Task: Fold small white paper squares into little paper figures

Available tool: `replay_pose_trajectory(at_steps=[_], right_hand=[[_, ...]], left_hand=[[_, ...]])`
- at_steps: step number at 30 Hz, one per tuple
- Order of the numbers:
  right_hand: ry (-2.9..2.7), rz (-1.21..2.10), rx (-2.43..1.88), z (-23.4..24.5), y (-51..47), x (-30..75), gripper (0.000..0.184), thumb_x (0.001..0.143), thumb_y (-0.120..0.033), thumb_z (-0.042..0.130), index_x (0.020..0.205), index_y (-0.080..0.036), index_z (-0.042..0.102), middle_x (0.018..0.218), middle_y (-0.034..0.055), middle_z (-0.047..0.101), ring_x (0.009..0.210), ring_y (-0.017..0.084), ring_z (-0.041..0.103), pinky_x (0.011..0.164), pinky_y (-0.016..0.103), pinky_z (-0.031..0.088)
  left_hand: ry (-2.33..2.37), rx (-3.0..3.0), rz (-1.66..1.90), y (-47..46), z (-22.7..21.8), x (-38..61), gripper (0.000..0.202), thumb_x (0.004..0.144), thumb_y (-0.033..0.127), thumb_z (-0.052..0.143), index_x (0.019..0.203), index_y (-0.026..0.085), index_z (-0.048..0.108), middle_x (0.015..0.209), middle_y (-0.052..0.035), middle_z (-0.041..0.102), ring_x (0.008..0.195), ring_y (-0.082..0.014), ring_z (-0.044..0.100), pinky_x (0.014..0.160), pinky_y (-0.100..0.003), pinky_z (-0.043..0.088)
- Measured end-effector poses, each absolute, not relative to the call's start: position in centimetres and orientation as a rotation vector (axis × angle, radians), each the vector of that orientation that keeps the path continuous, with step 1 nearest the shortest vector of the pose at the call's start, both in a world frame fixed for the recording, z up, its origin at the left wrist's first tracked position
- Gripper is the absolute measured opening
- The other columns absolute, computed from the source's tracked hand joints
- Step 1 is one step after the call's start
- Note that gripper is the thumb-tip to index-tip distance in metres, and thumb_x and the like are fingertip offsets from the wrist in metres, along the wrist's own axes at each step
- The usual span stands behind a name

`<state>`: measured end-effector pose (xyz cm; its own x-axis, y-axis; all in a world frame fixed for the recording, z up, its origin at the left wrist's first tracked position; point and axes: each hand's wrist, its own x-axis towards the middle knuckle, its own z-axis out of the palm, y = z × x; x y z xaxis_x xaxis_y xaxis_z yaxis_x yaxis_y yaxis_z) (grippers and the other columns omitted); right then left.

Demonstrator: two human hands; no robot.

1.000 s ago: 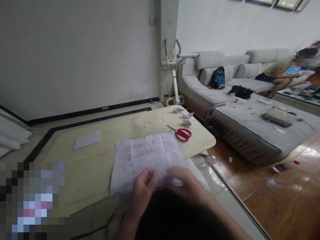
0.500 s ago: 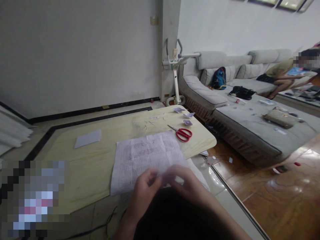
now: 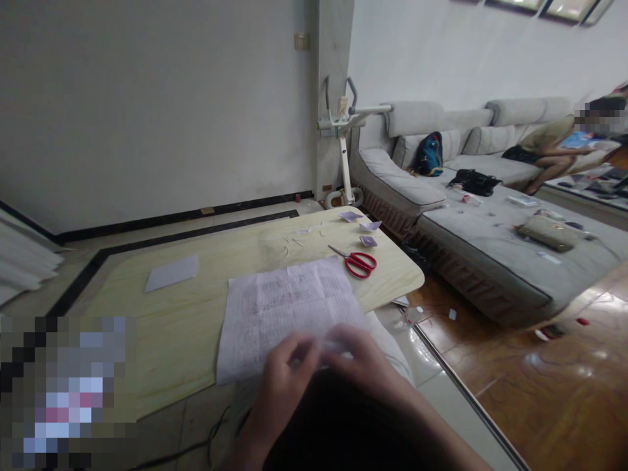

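Observation:
My left hand (image 3: 289,369) and my right hand (image 3: 360,356) meet at the table's near edge, fingers bent and pinched together. A small pale blur shows between the fingertips; I cannot make out what it is. Beneath and beyond them lies a large creased printed sheet of paper (image 3: 284,304), its near part covered by the hands. Red-handled scissors (image 3: 360,263) rest past its far right corner, blades toward the left. Several small folded purple-white papers, among them a folded paper (image 3: 369,241), stand beyond the scissors. Thin paper strips (image 3: 297,242) are scattered to their left.
The pale wooden table (image 3: 167,327) carries a white stack of paper (image 3: 171,273) at the left. Beyond its right end stand a grey sofa (image 3: 490,261) with bags and a white exercise machine (image 3: 344,150). A person (image 3: 544,144) sits on the sofa at far right.
My hands stay together in nearly the same place, with the fingers of the right hand shifting slightly and blurred. Everything on the table lies as before.

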<state>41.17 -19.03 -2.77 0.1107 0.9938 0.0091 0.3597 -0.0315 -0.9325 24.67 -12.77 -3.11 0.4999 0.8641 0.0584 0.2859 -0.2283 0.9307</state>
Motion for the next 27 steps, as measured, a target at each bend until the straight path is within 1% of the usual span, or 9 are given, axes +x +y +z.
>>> replay_pose_trajectory(at_steps=[5, 8, 11, 15, 17, 19, 22, 24, 27], right_hand=[[-1.403, 0.964, -1.546, -2.58, -18.98, 41.08, 0.005, 0.082, -0.021, 0.067, 0.082, -0.016, 0.069, 0.074, -0.0006, 0.066, 0.072, 0.017, 0.059, 0.064, 0.024, 0.046], [-1.386, 0.992, -1.551, -2.68, -18.85, 40.96, 0.013, 0.082, -0.027, 0.068, 0.077, -0.016, 0.069, 0.068, -0.0012, 0.063, 0.068, 0.016, 0.057, 0.058, 0.023, 0.043], [-1.418, 0.947, -1.531, -2.82, -18.85, 40.81, 0.021, 0.086, -0.033, 0.066, 0.075, -0.016, 0.069, 0.066, -0.0011, 0.063, 0.066, 0.015, 0.056, 0.056, 0.023, 0.041], [-1.523, 0.74, -1.557, -2.84, -18.83, 40.51, 0.018, 0.088, -0.025, 0.064, 0.072, -0.016, 0.07, 0.067, 0.0001, 0.066, 0.063, 0.014, 0.056, 0.059, 0.024, 0.041], [-1.51, 0.695, -1.546, -2.76, -18.72, 40.36, 0.016, 0.087, -0.023, 0.064, 0.074, -0.016, 0.071, 0.07, 0.0011, 0.069, 0.065, 0.015, 0.058, 0.063, 0.025, 0.043], [-1.42, 0.769, -1.521, -2.67, -18.57, 40.26, 0.015, 0.086, -0.023, 0.064, 0.076, -0.016, 0.072, 0.072, 0.0019, 0.07, 0.067, 0.016, 0.061, 0.065, 0.026, 0.045], [-1.247, 0.923, -1.505, -2.55, -18.45, 40.26, 0.014, 0.083, -0.026, 0.066, 0.077, -0.015, 0.072, 0.068, 0.0008, 0.067, 0.064, 0.016, 0.06, 0.058, 0.024, 0.046], [-1.235, 0.967, -1.491, -2.46, -18.5, 40.38, 0.014, 0.082, -0.027, 0.067, 0.077, -0.015, 0.072, 0.067, 0.0003, 0.067, 0.064, 0.016, 0.06, 0.056, 0.024, 0.046], [-1.309, 0.994, -1.485, -2.28, -18.66, 40.59, 0.013, 0.081, -0.027, 0.068, 0.078, -0.015, 0.073, 0.069, 0.0007, 0.069, 0.067, 0.016, 0.061, 0.06, 0.024, 0.047]], left_hand=[[0.928, 1.97, 0.825, -12.72, -2.83, 24.34, 0.022, 0.092, 0.025, 0.056, 0.072, 0.02, 0.064, 0.071, -0.0001, 0.066, 0.069, -0.0161, 0.062, 0.066, -0.024, 0.048], [0.912, 2.05, 0.904, -12.84, -2.77, 24.3, 0.024, 0.092, 0.024, 0.055, 0.069, 0.02, 0.063, 0.069, -0.0001, 0.064, 0.067, -0.0157, 0.061, 0.064, -0.024, 0.047], [0.921, 2.021, 0.945, -12.89, -2.72, 24.32, 0.024, 0.091, 0.024, 0.056, 0.068, 0.02, 0.064, 0.065, 0.0006, 0.064, 0.063, -0.0157, 0.061, 0.06, -0.024, 0.046], [0.978, 1.888, 0.953, -12.72, -2.54, 24.35, 0.021, 0.088, 0.026, 0.059, 0.071, 0.02, 0.069, 0.066, -0.0002, 0.068, 0.063, -0.0169, 0.064, 0.059, -0.023, 0.049], [0.991, 1.831, 0.965, -12.61, -2.42, 24.35, 0.019, 0.087, 0.027, 0.061, 0.073, 0.02, 0.071, 0.069, -0.0012, 0.071, 0.066, -0.0176, 0.065, 0.06, -0.023, 0.05], [0.992, 1.782, 0.971, -12.54, -2.29, 24.32, 0.019, 0.087, 0.029, 0.061, 0.075, 0.02, 0.073, 0.071, -0.0017, 0.072, 0.067, -0.0179, 0.066, 0.061, -0.023, 0.051], [0.979, 1.748, 0.928, -12.54, -2.2, 24.26, 0.02, 0.087, 0.031, 0.061, 0.073, 0.02, 0.072, 0.07, -0.0012, 0.07, 0.066, -0.0175, 0.066, 0.06, -0.023, 0.052], [0.963, 1.749, 0.876, -12.58, -2.23, 24.2, 0.02, 0.087, 0.031, 0.06, 0.072, 0.02, 0.069, 0.067, 0.0, 0.068, 0.065, -0.0169, 0.065, 0.059, -0.022, 0.051], [0.928, 1.787, 0.818, -12.71, -2.29, 24.1, 0.02, 0.087, 0.03, 0.06, 0.071, 0.02, 0.065, 0.065, 0.0013, 0.066, 0.063, -0.016, 0.065, 0.058, -0.022, 0.051]])
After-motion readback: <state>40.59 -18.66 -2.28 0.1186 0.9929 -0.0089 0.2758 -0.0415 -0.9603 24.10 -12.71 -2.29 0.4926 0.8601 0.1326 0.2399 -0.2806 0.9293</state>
